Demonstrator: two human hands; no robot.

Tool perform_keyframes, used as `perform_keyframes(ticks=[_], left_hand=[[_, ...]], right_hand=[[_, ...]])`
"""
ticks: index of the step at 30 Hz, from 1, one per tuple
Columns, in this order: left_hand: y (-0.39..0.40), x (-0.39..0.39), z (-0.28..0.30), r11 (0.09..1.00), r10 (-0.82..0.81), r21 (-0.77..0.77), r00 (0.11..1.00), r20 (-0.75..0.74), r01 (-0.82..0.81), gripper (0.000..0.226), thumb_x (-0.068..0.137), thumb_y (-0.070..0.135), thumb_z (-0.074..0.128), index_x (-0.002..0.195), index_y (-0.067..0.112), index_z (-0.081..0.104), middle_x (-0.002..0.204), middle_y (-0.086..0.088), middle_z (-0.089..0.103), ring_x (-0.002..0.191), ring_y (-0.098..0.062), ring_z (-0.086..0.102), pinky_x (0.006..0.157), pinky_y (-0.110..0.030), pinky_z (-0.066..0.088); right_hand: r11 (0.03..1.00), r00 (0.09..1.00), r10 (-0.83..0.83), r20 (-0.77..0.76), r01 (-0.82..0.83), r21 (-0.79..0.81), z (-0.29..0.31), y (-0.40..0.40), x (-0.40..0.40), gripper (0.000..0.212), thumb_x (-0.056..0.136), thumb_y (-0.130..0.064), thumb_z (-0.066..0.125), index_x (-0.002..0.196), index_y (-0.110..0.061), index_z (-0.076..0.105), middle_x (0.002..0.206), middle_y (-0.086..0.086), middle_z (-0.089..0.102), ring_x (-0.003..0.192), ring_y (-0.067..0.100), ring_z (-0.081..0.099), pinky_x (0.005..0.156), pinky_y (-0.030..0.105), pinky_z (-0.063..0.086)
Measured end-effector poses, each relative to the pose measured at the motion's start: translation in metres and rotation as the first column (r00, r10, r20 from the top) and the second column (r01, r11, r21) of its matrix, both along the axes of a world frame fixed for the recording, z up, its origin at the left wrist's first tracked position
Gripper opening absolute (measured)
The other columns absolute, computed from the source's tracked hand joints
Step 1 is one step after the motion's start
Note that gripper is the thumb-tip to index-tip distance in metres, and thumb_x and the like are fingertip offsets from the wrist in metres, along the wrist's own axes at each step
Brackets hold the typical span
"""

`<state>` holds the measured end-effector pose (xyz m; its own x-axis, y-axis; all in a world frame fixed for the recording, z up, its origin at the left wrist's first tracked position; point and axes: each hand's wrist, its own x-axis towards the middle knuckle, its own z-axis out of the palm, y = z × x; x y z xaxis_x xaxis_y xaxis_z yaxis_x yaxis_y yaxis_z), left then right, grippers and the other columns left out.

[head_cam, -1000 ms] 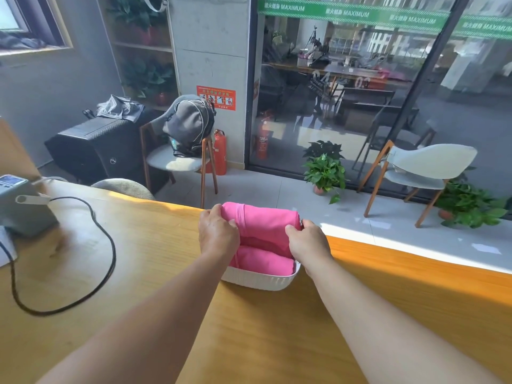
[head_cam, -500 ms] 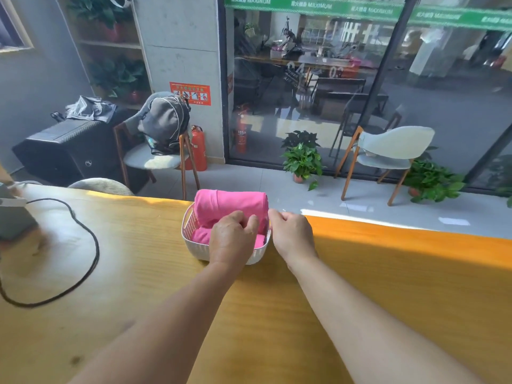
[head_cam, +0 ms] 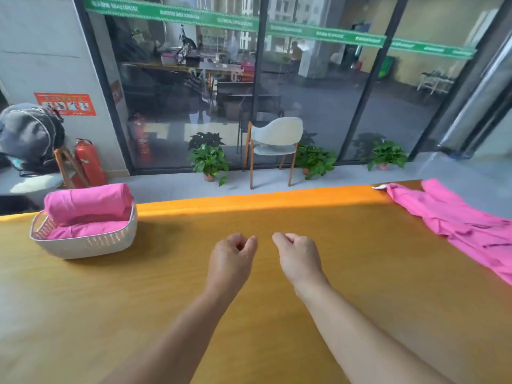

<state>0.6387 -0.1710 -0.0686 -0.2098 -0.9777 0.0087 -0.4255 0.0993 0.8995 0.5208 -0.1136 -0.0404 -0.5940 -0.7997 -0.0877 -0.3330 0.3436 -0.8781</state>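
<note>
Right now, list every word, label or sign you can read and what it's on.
Nothing reads clearly.
Too blurred: white lettering on the green strip across the glass.
Too small: the red notice on the pillar.
Unreadable: the fire extinguisher label.
Too small: the white tag on the pink garment.

Bright daylight enters through the glass wall (head_cam: 277, 92) across the top, leaving a sunlit band along the table (head_cam: 263, 200) far edge, with soft blur and bowed frame edges.

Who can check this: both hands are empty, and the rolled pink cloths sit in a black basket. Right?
No: in the head view the basket holding the rolled pink cloths is white, not black. The left hand and right hand are empty.
</note>
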Motion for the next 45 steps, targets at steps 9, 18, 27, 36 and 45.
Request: perform_keyframes(ticks=[9, 18, 27, 36, 45], left_hand=[[0.154, -0.216, 0.023, 0.976, -0.217, -0.035, 0.973, -0.081, 0.215, 0.039, 0.095, 0.037, 0.057, 0.066, 0.012, 0.049, 0.052, 0.004, 0.041, 0.047, -0.013, 0.033, 0.041, -0.023, 0.023], [0.222, -0.382, 0.029, 0.908, -0.419, -0.07, 0.904, -0.088, 0.414, 0.015, 0.096, 0.03, 0.058, 0.084, 0.02, 0.059, 0.065, 0.006, 0.052, 0.054, -0.01, 0.045, 0.045, -0.018, 0.032], [0.207, -0.545, -0.018, 0.863, -0.493, 0.11, 0.87, -0.033, 0.493, 0.009, 0.096, 0.021, 0.055, 0.088, 0.019, 0.059, 0.067, 0.007, 0.053, 0.054, -0.01, 0.046, 0.04, -0.014, 0.031], [0.182, -0.638, -0.043, 0.863, -0.499, 0.183, 0.851, 0.167, 0.47, 0.01, 0.097, 0.025, 0.049, 0.098, 0.021, 0.059, 0.081, 0.004, 0.058, 0.071, -0.019, 0.053, 0.051, -0.025, 0.037], [0.146, -0.704, -0.066, 0.882, -0.295, 0.427, 0.94, 0.17, 0.2, 0.046, 0.097, 0.038, 0.053, 0.136, 0.013, 0.051, 0.108, -0.005, 0.067, 0.095, -0.025, 0.062, 0.072, -0.025, 0.044]], right_hand=[[0.987, 0.987, -0.156, 0.039, 0.157, -0.041, 0.027, 0.176, -0.193, 0.038, 0.089, -0.027, 0.053, 0.058, -0.016, 0.034, 0.048, -0.008, 0.026, 0.053, 0.017, 0.024, 0.052, 0.031, 0.02], [0.955, 0.956, -0.284, 0.073, 0.288, -0.064, 0.019, 0.259, -0.346, 0.041, 0.095, -0.04, 0.054, 0.076, -0.005, 0.063, 0.075, 0.014, 0.064, 0.065, 0.02, 0.053, 0.058, 0.031, 0.038], [0.93, 0.929, -0.363, -0.075, 0.366, 0.027, -0.019, 0.259, -0.517, 0.024, 0.096, -0.031, 0.057, 0.077, -0.017, 0.061, 0.067, -0.003, 0.059, 0.056, 0.012, 0.048, 0.051, 0.027, 0.035], [0.921, 0.929, -0.338, -0.151, 0.359, 0.148, -0.057, 0.232, -0.628, 0.022, 0.094, -0.031, 0.055, 0.082, -0.014, 0.065, 0.078, 0.001, 0.068, 0.076, 0.023, 0.061, 0.063, 0.033, 0.039], [0.96, 0.929, -0.204, -0.308, 0.251, 0.124, -0.086, 0.178, -0.733, 0.006, 0.088, -0.021, 0.061, 0.084, -0.023, 0.065, 0.106, 0.004, 0.062, 0.087, 0.02, 0.061, 0.08, 0.032, 0.049]])
